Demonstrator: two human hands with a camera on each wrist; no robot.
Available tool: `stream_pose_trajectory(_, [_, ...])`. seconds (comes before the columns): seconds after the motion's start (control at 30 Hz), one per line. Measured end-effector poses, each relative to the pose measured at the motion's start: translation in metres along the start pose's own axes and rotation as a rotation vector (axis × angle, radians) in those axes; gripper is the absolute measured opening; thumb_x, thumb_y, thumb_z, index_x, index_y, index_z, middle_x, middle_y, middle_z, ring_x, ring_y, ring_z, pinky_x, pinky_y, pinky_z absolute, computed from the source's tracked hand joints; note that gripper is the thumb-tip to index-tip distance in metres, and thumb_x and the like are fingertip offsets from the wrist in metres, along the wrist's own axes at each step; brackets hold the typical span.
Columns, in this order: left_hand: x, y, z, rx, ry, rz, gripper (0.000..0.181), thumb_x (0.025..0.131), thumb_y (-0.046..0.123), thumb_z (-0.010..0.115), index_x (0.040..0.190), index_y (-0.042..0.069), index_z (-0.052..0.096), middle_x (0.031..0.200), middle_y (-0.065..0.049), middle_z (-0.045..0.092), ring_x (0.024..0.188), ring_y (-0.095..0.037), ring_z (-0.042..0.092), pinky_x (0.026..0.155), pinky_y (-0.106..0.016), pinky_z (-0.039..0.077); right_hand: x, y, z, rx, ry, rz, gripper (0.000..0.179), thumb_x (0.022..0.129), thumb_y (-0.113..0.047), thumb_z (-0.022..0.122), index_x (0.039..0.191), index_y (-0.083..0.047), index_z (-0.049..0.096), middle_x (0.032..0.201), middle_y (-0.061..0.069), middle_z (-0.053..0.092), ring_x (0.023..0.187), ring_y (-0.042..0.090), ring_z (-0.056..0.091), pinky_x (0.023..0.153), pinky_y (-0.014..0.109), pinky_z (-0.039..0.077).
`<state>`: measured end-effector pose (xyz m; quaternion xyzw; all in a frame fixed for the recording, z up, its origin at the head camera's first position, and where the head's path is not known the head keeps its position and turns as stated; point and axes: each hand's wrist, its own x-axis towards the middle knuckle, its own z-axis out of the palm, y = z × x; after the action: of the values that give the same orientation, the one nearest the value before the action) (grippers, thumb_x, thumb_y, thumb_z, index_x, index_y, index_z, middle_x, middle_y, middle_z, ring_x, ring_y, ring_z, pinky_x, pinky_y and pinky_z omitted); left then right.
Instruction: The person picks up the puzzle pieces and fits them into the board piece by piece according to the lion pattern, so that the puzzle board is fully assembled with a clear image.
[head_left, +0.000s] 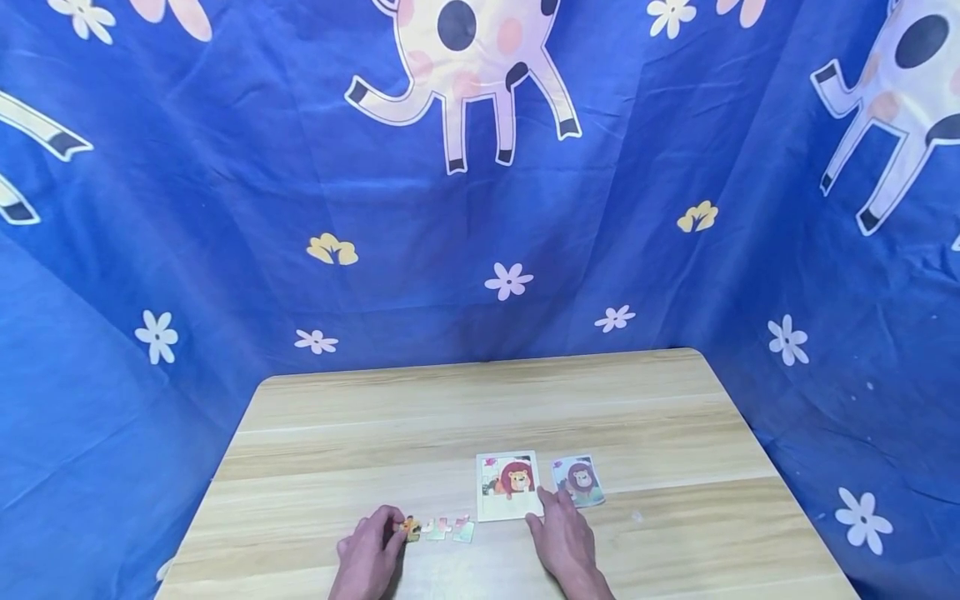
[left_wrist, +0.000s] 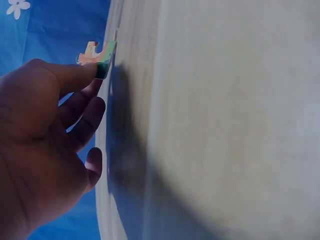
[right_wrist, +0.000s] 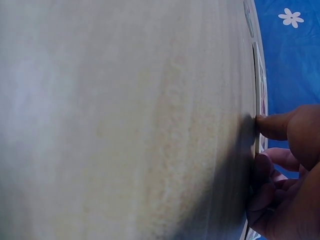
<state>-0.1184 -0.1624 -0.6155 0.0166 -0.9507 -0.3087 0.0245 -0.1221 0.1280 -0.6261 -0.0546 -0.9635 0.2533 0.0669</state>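
My left hand (head_left: 369, 550) pinches an orange-and-dark jigsaw piece (head_left: 410, 528) between thumb and fingers, low over the table. In the left wrist view, the thumb of the left hand (left_wrist: 45, 130) overlaps the pieces' colourful edges. Two more jigsaw pieces, a pale one (head_left: 437, 529) and a pink-and-green one (head_left: 463, 529), lie in a row to the right. A white-framed puzzle board (head_left: 495, 508) shows a red-maned lion in its upper part, with a pale lower strip. My right hand (head_left: 564, 537) holds that board's near right corner, thumb at its near edge.
A lion picture card (head_left: 581, 482) lies right of the board, partly behind my right fingers. The wooden table (head_left: 360, 433) has rounded far corners. A blue patterned curtain (head_left: 465, 217) hangs behind it and along both sides.
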Motion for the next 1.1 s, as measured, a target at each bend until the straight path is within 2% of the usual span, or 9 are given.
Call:
stream_pose_trajectory(0.13, [0.000,0.010,-0.001,-0.041,0.036,0.026,0.013,0.087,0.012,0.067,0.091,0.023,0.059,0.076,0.015,0.054,0.073,-0.002,0.048,0.073,-0.036,0.035,0.000,-0.001,0.001,0.000,-0.004,0.011,0.047,0.077,-0.028,0.077,0.119,-0.009,0.067,0.093,0.005,0.061,0.073,0.024,0.063,0.058,0.037,0.048])
stream_pose_trajectory(0.27, [0.001,0.026,-0.002,-0.129,0.011,0.023,0.012,0.089,0.009,0.064,0.093,0.019,0.059,0.073,0.013,0.052,0.064,0.002,0.044,0.068,-0.027,0.033,-0.001,-0.003,0.000,0.011,-0.010,0.024,0.047,0.077,-0.028,0.077,0.119,-0.009,0.067,0.094,0.006,0.061,0.074,0.024,0.063,0.059,0.038,0.049])
stream_pose_trajectory(0.4, [0.002,0.043,0.004,-0.180,-0.004,0.032,0.013,0.087,0.009,0.065,0.091,0.020,0.059,0.071,0.013,0.052,0.068,0.000,0.045,0.075,-0.033,0.035,-0.001,-0.004,-0.001,0.010,-0.014,0.028,0.047,0.077,-0.028,0.077,0.119,-0.009,0.067,0.094,0.006,0.062,0.074,0.025,0.064,0.059,0.039,0.049])
stream_pose_trajectory(0.57, [0.006,0.061,0.017,-0.199,-0.023,0.036,0.012,0.086,0.013,0.067,0.089,0.022,0.059,0.074,0.014,0.056,0.078,-0.004,0.047,0.082,-0.045,0.035,0.000,-0.004,-0.002,0.005,-0.012,0.029,0.047,0.077,-0.028,0.078,0.119,-0.010,0.067,0.095,0.006,0.062,0.075,0.025,0.064,0.060,0.039,0.049])
stream_pose_trajectory(0.83, [0.012,0.086,0.035,-0.183,-0.026,0.074,0.014,0.083,0.014,0.068,0.086,0.025,0.060,0.070,0.016,0.053,0.071,-0.002,0.044,0.082,-0.044,0.035,0.001,0.002,-0.004,-0.010,0.002,0.012,0.046,0.075,-0.028,0.078,0.117,-0.010,0.068,0.094,0.006,0.063,0.075,0.025,0.064,0.059,0.040,0.049])
stream_pose_trajectory(1.1, [0.017,0.103,0.049,-0.185,-0.050,0.054,0.013,0.082,0.015,0.068,0.085,0.025,0.060,0.070,0.016,0.053,0.072,-0.003,0.044,0.082,-0.041,0.031,-0.001,0.003,-0.007,0.006,-0.017,0.023,0.048,0.074,-0.027,0.079,0.118,-0.010,0.068,0.094,0.007,0.064,0.076,0.025,0.064,0.060,0.040,0.049])
